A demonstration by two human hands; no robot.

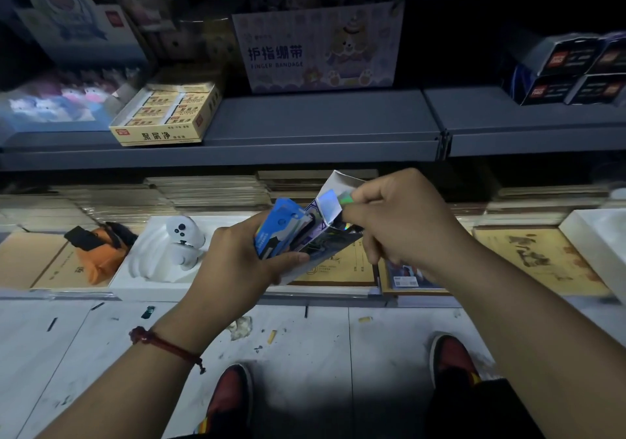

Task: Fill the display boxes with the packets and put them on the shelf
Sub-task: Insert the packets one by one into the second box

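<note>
Here, display box (333, 208): a shiny box, tipped over a bit, held up in the air between both hands. Its open top points up and to the right. It is over the front edge of the low rack.
Packets (279, 232): blue and bunched together, touching the left side of the box. Their low ends are hidden in the hand, so I cannot count them.
Left hand (237, 259): fingers curled round the packets and the low end of the box, thumb on top.
Right hand (403, 222): fingers curled, pinching the flap at the top of the box. The fingertips are hidden behind the flap.
Shelf (321, 123): grey, above the hands. A wide bare strip runs along its front.
Yellow box (169, 113): open and full, at the left end of the bare strip, its front sitting right at the shelf edge.
Finger bandage box (318, 49): stands at the back of the shelf, behind the bare strip.
Dark boxes (569, 69): stacked at the right; the picture edge cuts them off.
Notebooks (542, 255): brown, lying flat on the low rack under the hands.
White tray (152, 262): left of the hands, with a white controller in it.
Hard to see: the top of the picture is very dark and blurry.
</note>
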